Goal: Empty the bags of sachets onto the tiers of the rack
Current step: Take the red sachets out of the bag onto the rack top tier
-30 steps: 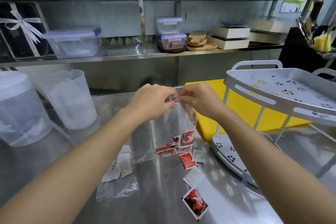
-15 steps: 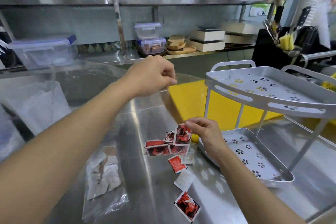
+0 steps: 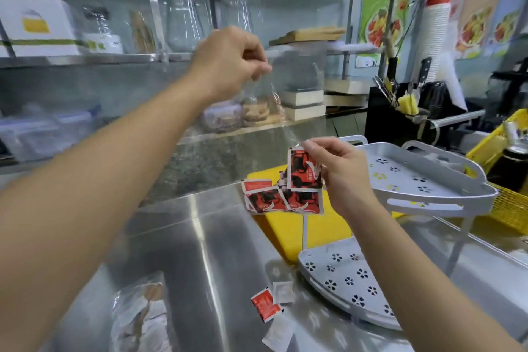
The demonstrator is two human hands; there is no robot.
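Note:
A clear plastic bag [image 3: 281,111] hangs in the air between my hands, with several red and black sachets [image 3: 283,188] bunched at its low end. My left hand [image 3: 231,61] pinches the bag's top corner, raised high. My right hand [image 3: 337,168] grips the bag's lower part beside the sachets, left of the grey rack's upper tier [image 3: 423,177]. The rack's lower tier [image 3: 351,280] holds nothing that I can see. A red sachet [image 3: 265,304] and two white sachets [image 3: 281,293] lie loose on the steel counter [image 3: 183,251].
A second clear bag of white sachets [image 3: 143,317] lies on the counter at lower left. A yellow cutting board [image 3: 297,228] sits behind the rack. A yellow basket [image 3: 508,180] stands at the right. Shelves with jugs and boxes line the back wall.
Both hands have lifted the bag with the red sachets up off the counter toward the rack's upper tier. My left hand rose higher, and my view turned right.

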